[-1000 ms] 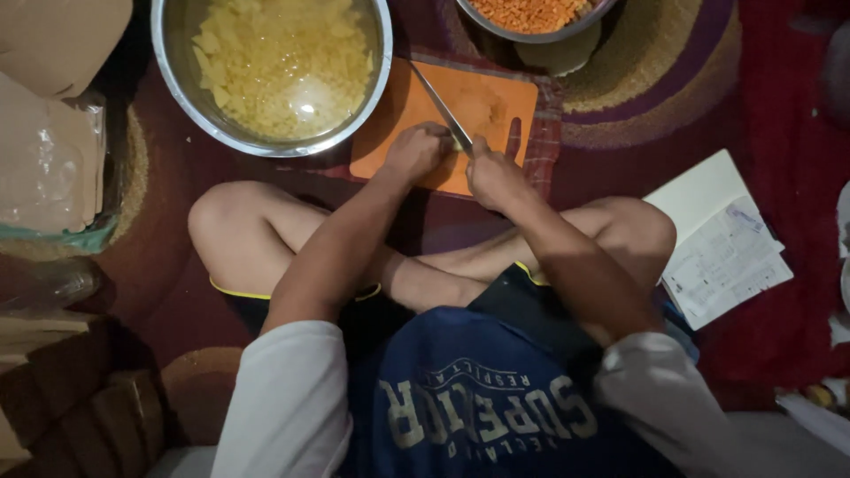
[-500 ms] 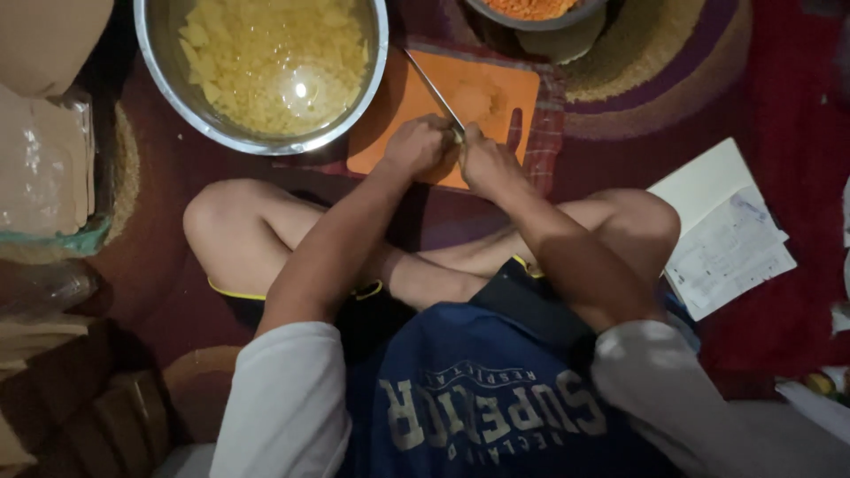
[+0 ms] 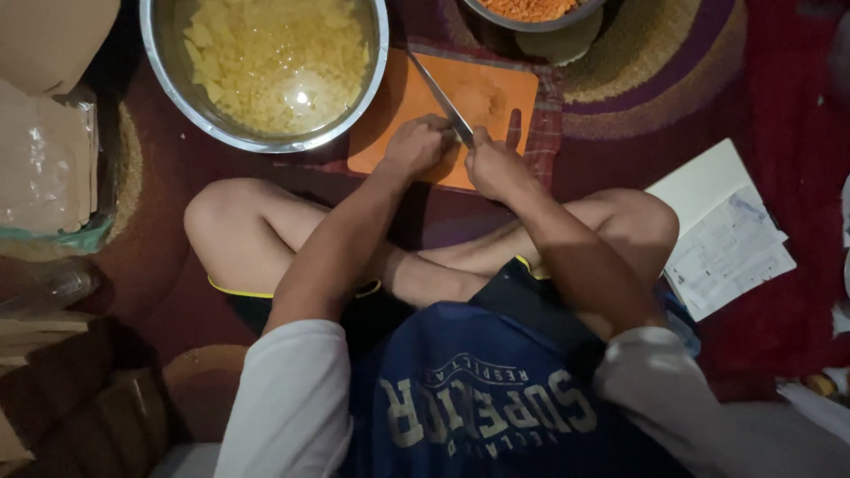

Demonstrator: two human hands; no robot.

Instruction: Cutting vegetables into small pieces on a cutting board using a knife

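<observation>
head view: hands (image 3: 456,155) over orange cutting board (image 3: 496,93) on patterned rug (image 3: 673,62).

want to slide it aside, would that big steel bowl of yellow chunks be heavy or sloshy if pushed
Probably heavy: the steel bowl looks filled wide with yellow chunks. Likely sloshy, since a glint among the pieces suggests liquid. It seems unlikely to tip, being broad and low, though its rim sits close to the orange cutting board.

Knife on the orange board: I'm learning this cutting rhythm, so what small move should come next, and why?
Probably a short downward press of the knife. The right hand grips its handle with the blade angled up across the orange cutting board, and the left hand sits right beside the blade, seemingly steadying something too hidden to identify. Fingers look close, so keep the stroke small.
</observation>
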